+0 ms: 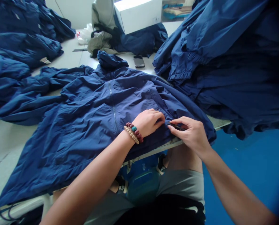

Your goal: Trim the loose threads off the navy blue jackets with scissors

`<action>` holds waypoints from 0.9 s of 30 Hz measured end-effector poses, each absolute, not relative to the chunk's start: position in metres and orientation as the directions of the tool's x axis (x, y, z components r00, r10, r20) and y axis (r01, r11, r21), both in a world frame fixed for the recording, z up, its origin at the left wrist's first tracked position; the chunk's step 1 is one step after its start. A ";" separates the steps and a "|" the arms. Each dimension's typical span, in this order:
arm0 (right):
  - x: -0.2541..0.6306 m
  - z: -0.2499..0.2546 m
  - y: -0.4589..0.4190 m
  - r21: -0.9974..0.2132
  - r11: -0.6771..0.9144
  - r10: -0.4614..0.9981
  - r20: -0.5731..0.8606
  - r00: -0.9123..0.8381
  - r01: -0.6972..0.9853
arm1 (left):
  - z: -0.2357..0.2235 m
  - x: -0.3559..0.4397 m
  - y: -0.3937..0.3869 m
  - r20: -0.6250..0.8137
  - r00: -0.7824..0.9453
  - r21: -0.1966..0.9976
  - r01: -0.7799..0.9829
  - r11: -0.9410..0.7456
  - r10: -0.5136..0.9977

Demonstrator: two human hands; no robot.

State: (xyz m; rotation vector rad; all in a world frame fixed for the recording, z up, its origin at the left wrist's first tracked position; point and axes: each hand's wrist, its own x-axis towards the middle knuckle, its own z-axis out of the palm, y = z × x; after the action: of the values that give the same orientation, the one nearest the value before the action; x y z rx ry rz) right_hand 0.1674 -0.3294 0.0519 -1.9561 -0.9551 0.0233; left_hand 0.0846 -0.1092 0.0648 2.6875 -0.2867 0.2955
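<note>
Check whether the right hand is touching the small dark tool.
Touching: the head view shows the right hand pinching the small dark tool between thumb and fingers.

A wide, pale table (3, 147) stretches across the view, with a thin dark line running over its left part. Under the left end of the table's near edge runs a white frame bar (29, 204), with dark cables (8, 215) looping beside it. The floor (254, 156), plain bright blue, spreads below and right of the table. Toward the table's far left, a white surface (76, 9) shows a thin seam; whether wall or furniture is unclear. Soft, cool light falls on the table.
</note>
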 end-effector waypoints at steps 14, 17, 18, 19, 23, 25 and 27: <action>0.166 0.053 -0.328 -0.747 -0.272 0.628 0.341 0.700 0.607 | 0.065 0.087 -0.110 0.245 0.954 0.371 -0.255 -0.893 -0.171; 0.165 0.054 -0.327 -0.737 -0.270 0.630 0.351 0.693 0.619 | 0.064 0.087 -0.110 0.243 0.955 0.362 -0.253 -0.897 -0.171; 0.164 0.054 -0.327 -0.734 -0.270 0.629 0.356 0.692 0.623 | 0.064 0.087 -0.110 0.243 0.955 0.359 -0.252 -0.899 -0.171; 0.164 0.054 -0.326 -0.731 -0.271 0.627 0.359 0.691 0.626 | 0.064 0.087 -0.110 0.243 0.955 0.358 -0.252 -0.899 -0.171; 0.164 0.053 -0.326 -0.717 -0.280 0.625 0.369 0.688 0.639 | 0.063 0.087 -0.110 0.262 0.949 0.354 -0.265 -0.897 -0.177; 0.164 0.052 -0.325 -0.708 -0.279 0.624 0.379 0.683 0.648 | 0.062 0.088 -0.110 0.275 0.944 0.351 -0.275 -0.895 -0.182; 0.163 0.051 -0.324 -0.697 -0.276 0.619 0.398 0.678 0.662 | 0.062 0.088 -0.110 0.280 0.941 0.347 -0.281 -0.895 -0.188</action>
State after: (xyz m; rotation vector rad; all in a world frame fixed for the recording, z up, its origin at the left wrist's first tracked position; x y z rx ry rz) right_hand 0.1633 -0.3244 0.0513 -1.9755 -0.9917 -0.0594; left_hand 0.0882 -0.1095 0.0617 2.7074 -0.3404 0.3379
